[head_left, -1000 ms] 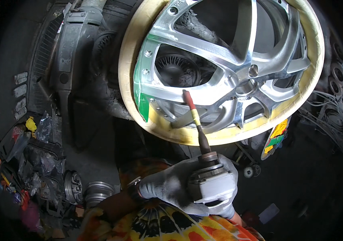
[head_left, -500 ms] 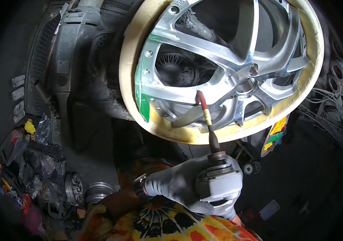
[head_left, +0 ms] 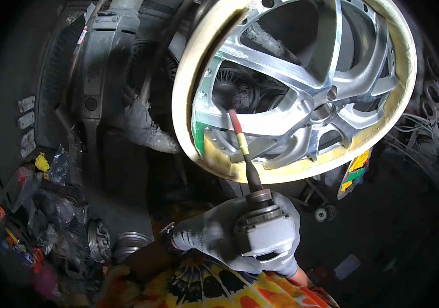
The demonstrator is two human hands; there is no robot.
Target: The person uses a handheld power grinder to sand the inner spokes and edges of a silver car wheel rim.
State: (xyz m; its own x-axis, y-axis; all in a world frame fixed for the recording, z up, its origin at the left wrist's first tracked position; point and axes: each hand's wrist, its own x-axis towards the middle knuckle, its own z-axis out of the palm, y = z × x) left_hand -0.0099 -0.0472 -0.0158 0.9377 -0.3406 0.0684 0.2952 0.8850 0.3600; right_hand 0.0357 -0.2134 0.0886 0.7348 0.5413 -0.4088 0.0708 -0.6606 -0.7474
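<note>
Both hands wear grey gloves and are closed around a power grinder [head_left: 265, 235] with a grey-white head and a long dark nose ending in a red and yellow tip. My left hand [head_left: 209, 232] wraps it from the left, a watch at the wrist. My right hand [head_left: 290, 211] grips from the right, partly hidden behind the tool. Above them stands a tilted silver alloy wheel [head_left: 276, 123], its rim wrapped in cream padding [head_left: 182, 102], with green tape [head_left: 199, 138] at the left. The red tip lies at a lower-left spoke; whether it touches, I cannot tell.
Left of the wheel stands a grey machine column [head_left: 92, 72], with a dusty wrapped arm [head_left: 150, 128] beside it. Plastic bags and clutter [head_left: 57, 210] fill the left, next to more wheels [head_left: 98, 240]. Cables [head_left: 417, 141] and a caster [head_left: 323, 213] are at the right.
The grinder and both hands have moved left, and the red tip has shifted left along the spoke. The wheel appears slightly farther right in view. Both hands keep their grip.
</note>
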